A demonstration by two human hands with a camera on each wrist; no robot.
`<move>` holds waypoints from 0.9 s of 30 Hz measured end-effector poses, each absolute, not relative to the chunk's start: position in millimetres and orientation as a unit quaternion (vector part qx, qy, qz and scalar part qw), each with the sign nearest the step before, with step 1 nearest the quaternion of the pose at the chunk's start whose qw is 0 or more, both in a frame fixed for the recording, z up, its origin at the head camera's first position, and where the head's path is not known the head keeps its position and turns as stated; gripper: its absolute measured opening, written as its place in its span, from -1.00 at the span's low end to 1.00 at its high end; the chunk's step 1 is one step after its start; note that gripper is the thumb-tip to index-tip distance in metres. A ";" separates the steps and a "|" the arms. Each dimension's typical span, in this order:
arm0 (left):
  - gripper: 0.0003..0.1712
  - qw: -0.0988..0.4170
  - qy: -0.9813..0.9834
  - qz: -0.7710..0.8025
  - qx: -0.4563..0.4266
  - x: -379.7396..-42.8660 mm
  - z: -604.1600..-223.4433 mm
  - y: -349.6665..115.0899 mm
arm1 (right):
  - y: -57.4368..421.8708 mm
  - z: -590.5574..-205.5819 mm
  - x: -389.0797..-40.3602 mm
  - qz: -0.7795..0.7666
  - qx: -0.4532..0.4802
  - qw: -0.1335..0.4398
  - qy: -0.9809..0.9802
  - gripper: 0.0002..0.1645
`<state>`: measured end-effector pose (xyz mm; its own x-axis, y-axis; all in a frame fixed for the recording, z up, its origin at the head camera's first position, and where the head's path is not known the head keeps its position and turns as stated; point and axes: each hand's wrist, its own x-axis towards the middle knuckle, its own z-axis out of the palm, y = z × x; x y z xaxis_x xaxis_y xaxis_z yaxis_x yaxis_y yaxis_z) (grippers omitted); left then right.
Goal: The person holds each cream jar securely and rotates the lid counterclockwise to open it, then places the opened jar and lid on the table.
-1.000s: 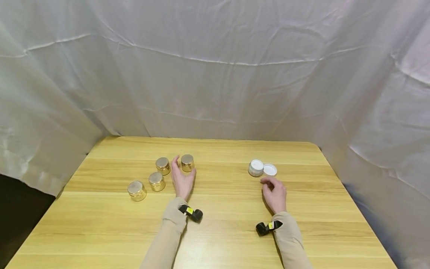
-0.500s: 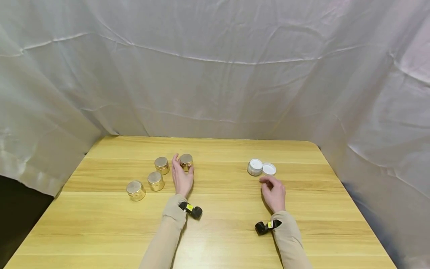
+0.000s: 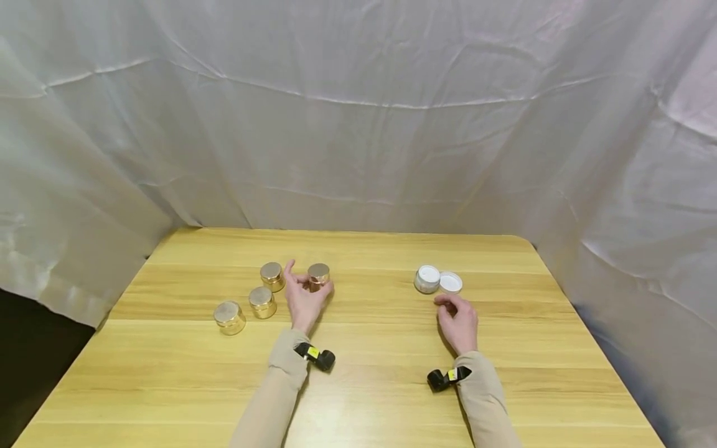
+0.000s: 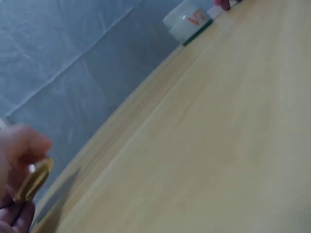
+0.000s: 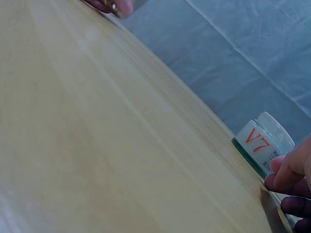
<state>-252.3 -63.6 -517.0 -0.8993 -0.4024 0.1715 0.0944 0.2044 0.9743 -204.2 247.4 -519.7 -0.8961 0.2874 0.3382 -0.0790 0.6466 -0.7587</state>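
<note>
"Where's the head view?"
"High, facing forward and down over the flat yellow wood-grained table (image 3: 381, 348)."
"And the wrist views?"
"Low and tilted, just above it; both catch the round white red-lettered jar (image 4: 187, 24), the right from nearer."

The left hand (image 3: 304, 303) (cropped in its wrist view) partly hides its gold jar (image 3: 318, 270).

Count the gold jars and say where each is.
4. The left hand holds one gold jar; to its left on the table stand a back jar, a middle jar and a front jar.
</note>
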 end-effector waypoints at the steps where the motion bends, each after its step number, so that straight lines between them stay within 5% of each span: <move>1: 0.21 0.193 -0.741 -0.635 0.104 -249.3 -517.4 -64.6 | 247.2 -520.1 -204.2 0.415 -0.058 0.218 -0.881 -0.77; 18: 0.29 0.048 -0.635 -0.771 0.033 -198.2 -514.0 -38.8 | 252.1 -521.5 -200.2 0.424 -0.058 0.224 -0.876 -0.78; 27: 0.13 0.009 -0.551 -0.834 -0.003 -194.8 -511.6 -38.2 | 238.2 -518.9 -199.5 0.494 -0.005 0.257 -0.831 -0.81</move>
